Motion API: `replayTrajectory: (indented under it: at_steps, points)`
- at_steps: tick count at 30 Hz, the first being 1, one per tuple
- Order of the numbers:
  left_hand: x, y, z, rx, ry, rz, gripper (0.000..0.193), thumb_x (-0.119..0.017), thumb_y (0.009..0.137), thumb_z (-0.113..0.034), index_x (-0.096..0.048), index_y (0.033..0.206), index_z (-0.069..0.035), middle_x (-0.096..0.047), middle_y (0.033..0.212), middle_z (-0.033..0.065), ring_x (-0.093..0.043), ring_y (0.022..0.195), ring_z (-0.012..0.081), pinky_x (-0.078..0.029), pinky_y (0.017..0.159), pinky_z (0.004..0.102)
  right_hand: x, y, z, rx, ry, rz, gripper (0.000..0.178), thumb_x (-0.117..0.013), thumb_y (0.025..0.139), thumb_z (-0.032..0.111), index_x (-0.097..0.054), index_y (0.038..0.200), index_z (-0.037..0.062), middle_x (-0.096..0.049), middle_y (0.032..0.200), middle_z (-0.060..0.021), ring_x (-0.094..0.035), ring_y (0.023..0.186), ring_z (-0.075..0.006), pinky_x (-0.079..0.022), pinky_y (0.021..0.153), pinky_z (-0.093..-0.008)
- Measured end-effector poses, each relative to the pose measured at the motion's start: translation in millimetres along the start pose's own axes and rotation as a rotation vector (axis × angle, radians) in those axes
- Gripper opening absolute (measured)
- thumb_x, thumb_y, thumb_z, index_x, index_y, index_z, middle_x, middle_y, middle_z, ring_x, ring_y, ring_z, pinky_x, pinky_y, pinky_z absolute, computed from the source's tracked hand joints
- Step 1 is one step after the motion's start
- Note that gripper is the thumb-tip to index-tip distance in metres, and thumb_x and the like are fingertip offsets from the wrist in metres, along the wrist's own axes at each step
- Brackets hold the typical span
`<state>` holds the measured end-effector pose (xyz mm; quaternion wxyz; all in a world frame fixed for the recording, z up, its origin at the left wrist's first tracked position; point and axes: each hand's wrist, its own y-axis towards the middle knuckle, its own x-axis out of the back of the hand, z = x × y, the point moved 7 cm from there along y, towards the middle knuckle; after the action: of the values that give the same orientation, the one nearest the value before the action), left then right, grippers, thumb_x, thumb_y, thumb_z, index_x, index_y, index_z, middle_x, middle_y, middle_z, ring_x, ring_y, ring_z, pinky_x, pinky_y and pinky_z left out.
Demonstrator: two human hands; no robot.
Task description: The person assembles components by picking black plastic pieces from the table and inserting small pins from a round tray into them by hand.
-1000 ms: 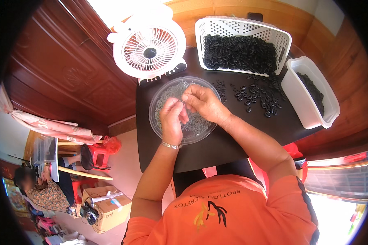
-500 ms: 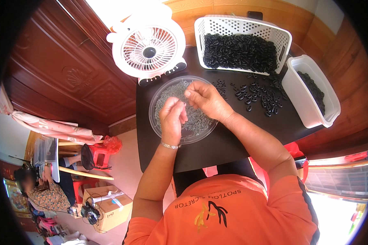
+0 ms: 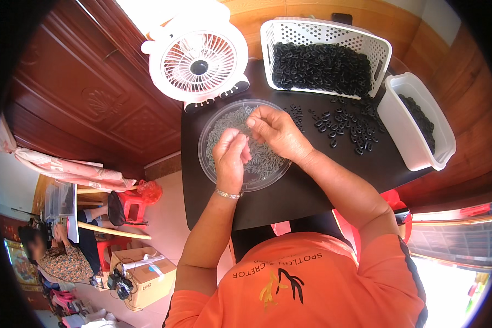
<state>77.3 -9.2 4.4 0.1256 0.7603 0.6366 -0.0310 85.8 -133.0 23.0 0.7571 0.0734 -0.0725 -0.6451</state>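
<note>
A red-brown wooden door [image 3: 98, 93] fills the upper left, and beside it spreads the dark surface [image 3: 273, 206], the next largest thing. Far off at the lower left sits another person [image 3: 65, 263], well apart from the work. On the surface, a white fan [image 3: 199, 67] stands upright at the back left, facing the person. The white perforated basket [image 3: 325, 37] stands at the back, and right of it a plain white bin [image 3: 400, 130] is set at an angle near the edge. The round clear tub [image 3: 203, 158] lies in front of the fan, directly under both hands.

The left hand [image 3: 230, 156] is narrow, fingers curled and thumb close to the forefinger; the right hand [image 3: 276, 131] is narrow too, thumb and forefinger near each other just beside it (whether either pinches a piece, I cannot tell). A pale bracelet [image 3: 228, 194] circles the left wrist. Black oval pieces [image 3: 320, 68] heap in the basket, with more in the bin and loose between. Smallest, slim grey pieces [image 3: 265, 165] cover much of the tub's bottom.
</note>
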Motion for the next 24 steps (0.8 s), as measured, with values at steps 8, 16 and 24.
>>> replayTrajectory:
  at_steps: [8,16,24]
  points:
    - [0,0,2,-0.015,0.01,0.005,0.014,-0.052,0.087,-0.016,-0.052,0.078,-0.005,-0.048,0.059,-0.0012,-0.041,0.05,0.0049,-0.031,0.046,0.0184,-6,-2,0,0.031,-0.032,0.019,0.02,-0.054,0.091,0.019,-0.053,0.081,0.0024,-0.051,0.067,0.001,-0.047,0.062,-0.0056,-0.042,0.056,-0.0225]
    - [-1,-5,9,0.012,-0.04,-0.091,0.017,-0.05,0.087,-0.016,-0.052,0.075,-0.005,-0.049,0.06,0.0005,-0.045,0.049,0.0072,-0.033,0.044,0.0193,-10,-9,7,0.071,-0.167,-0.119,0.016,-0.057,0.087,0.013,-0.054,0.077,0.0009,-0.057,0.066,-0.0033,-0.05,0.062,-0.0069,-0.044,0.056,-0.0245]
    - [-6,0,12,0.08,-0.017,-0.004,0.015,-0.05,0.086,-0.014,-0.053,0.075,-0.004,-0.05,0.06,0.0014,-0.044,0.046,0.0074,-0.032,0.041,0.0193,6,-3,9,0.099,-0.244,-0.087,0.019,-0.057,0.086,0.016,-0.057,0.075,0.0,-0.059,0.066,-0.0087,-0.055,0.062,-0.0149,-0.045,0.06,-0.0299]
